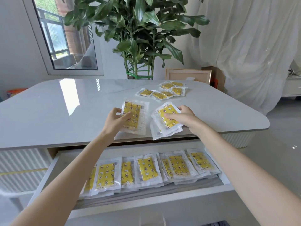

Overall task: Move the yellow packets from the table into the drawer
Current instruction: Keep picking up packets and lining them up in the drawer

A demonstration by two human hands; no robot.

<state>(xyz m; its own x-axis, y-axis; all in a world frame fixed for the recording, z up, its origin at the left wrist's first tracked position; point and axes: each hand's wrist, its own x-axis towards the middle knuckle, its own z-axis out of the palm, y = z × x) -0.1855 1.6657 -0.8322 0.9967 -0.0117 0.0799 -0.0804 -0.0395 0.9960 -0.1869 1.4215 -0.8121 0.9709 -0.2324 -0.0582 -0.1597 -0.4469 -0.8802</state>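
Note:
My left hand (pixel 116 120) grips a small stack of yellow packets (pixel 136 115) near the front edge of the white table (pixel 57 111). My right hand (pixel 182 117) grips a second stack of yellow packets (pixel 164 126) that juts over the table's front edge. Several more loose packets (pixel 164 91) lie in a cluster farther back on the table. Below the tabletop the drawer (pixel 48 173) stands pulled out, with a row of several yellow packets (pixel 146 168) laid overlapping inside it.
A large potted plant (pixel 140 33) stands behind the table. A framed picture (pixel 189 75) leans at the back right beside white curtains (pixel 252 46). A window (pixel 61 35) is at the left. Glossy floor lies to the right.

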